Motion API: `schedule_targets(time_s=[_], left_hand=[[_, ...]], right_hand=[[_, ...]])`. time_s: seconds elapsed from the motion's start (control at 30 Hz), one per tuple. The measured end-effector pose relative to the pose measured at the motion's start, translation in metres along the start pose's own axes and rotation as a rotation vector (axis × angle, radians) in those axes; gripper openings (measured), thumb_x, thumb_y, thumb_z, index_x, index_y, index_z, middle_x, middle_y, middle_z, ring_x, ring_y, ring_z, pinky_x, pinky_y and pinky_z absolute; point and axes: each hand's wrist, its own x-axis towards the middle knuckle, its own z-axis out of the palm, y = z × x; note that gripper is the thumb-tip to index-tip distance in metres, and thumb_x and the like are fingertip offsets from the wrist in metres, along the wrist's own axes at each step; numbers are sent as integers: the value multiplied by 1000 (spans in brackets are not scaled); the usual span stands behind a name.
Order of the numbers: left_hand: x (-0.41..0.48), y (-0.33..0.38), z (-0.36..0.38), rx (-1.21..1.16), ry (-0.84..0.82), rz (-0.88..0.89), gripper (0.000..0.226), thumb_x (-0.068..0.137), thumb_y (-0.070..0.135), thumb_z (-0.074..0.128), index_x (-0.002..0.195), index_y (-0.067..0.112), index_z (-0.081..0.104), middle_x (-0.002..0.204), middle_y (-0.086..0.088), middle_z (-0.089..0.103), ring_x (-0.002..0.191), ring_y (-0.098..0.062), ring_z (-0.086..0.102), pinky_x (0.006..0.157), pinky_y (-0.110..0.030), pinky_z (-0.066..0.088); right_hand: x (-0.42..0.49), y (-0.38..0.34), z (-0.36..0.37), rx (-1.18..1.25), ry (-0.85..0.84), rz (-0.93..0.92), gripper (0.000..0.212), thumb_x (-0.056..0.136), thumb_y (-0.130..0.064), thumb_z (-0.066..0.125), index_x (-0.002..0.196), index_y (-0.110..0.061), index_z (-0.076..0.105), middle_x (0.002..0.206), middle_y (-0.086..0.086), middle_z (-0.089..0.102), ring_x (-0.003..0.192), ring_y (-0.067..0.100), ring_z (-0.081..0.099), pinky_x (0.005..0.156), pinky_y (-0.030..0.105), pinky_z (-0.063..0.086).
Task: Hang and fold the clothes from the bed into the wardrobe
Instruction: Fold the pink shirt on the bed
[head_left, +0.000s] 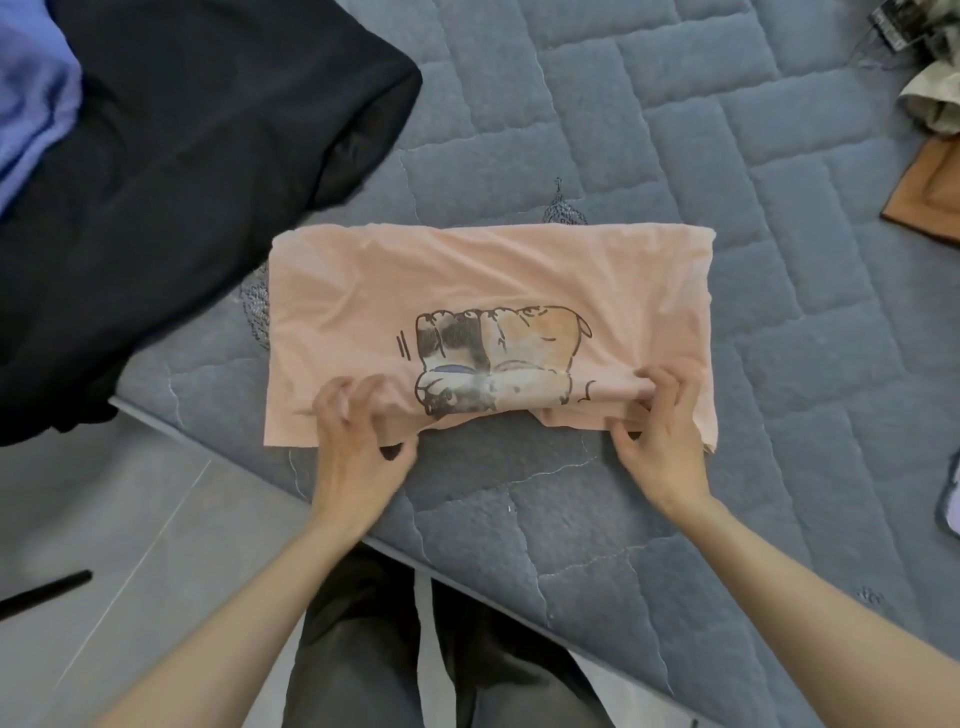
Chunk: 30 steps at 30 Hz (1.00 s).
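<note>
I saw the peach T-shirt lying on the grey quilted bed, close to its near edge, folded into a wide, flat rectangle. Its fabric was thin and softly creased, with a slightly ragged right side. A cartoon print of chunky animal figures in black, white and orange sat right of centre, outlined in dark brown. The near hem was lifted and bunched.

The left hand had its fingers curled over that hem, gripping the cloth left of the print. The right hand pinched the hem at the right, its fingers pressed into a gathered fold.

A black garment lay heaped at the upper left, well apart from the shirt, with blue cloth beyond it. A brown garment lay at the right edge.
</note>
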Motion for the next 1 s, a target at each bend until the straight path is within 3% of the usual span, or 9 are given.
schedule_targets(time_s=[0.1, 0.2, 0.37, 0.6, 0.7, 0.77, 0.87, 0.93, 1.0], left_hand=[[0, 1, 10, 220, -119, 110, 63, 75, 17, 77, 131, 17, 49, 137, -14, 32, 101, -34, 48, 88, -47, 46], [7, 1, 10, 349, -151, 212, 51, 80, 8, 71, 129, 15, 55, 135, -16, 42, 80, -36, 50, 72, -46, 46], [20, -6, 2, 394, -277, 311, 73, 71, -20, 54, 135, 14, 50, 128, -17, 47, 80, -35, 51, 64, -44, 49], [14, -28, -23, 447, -295, 552, 64, 60, -21, 68, 118, 7, 64, 117, -19, 60, 64, -32, 53, 52, -38, 50], [7, -23, -29, 405, -368, 505, 43, 73, -1, 62, 114, 11, 66, 115, -12, 61, 62, -30, 59, 47, -34, 50], [5, -12, -30, 382, -346, 500, 36, 82, 22, 49, 113, 16, 66, 108, 0, 62, 57, -20, 60, 40, -27, 45], [20, 11, -27, 387, -297, 518, 28, 83, 17, 58, 110, 15, 64, 102, 0, 61, 67, -19, 61, 41, -28, 43], [36, 24, -23, 480, -314, 515, 38, 78, 9, 65, 115, 14, 61, 106, -6, 58, 81, -27, 58, 57, -36, 46], [49, 26, -23, 633, -346, 494, 54, 78, 11, 60, 130, 24, 50, 119, -5, 51, 98, -28, 51, 73, -37, 40]], right_hand=[[-4, -1, 0, -92, -150, -76, 48, 80, 2, 62, 121, -14, 43, 127, 10, 35, 80, 26, 56, 61, 42, 54], [-1, -3, 0, -230, -234, -227, 43, 81, 2, 59, 121, -11, 47, 116, 10, 40, 68, 20, 46, 48, 35, 45], [-2, -9, 8, -298, -237, -265, 45, 78, 9, 55, 120, -6, 47, 102, 13, 42, 58, 28, 41, 41, 34, 37], [-2, 2, -2, -552, -302, -183, 21, 78, 3, 53, 92, -10, 62, 93, 7, 61, 86, 29, 54, 59, 34, 33], [-10, -4, -2, -539, -284, -72, 13, 82, -2, 52, 82, -10, 62, 89, 6, 55, 87, 28, 49, 60, 33, 32], [-22, -12, 3, -371, -194, 48, 12, 83, -7, 51, 78, -13, 60, 87, 0, 53, 84, 23, 47, 59, 31, 32], [-30, -36, 15, 182, -95, 510, 11, 87, -17, 50, 84, -22, 59, 87, -3, 61, 81, 22, 57, 65, 34, 46], [-22, -52, 24, 655, -29, 841, 17, 91, -18, 52, 107, -19, 60, 103, 1, 63, 84, 23, 62, 72, 37, 55], [-8, -62, 26, 981, 106, 992, 35, 89, -17, 61, 123, -17, 51, 108, -5, 58, 82, 20, 62, 64, 31, 55]])
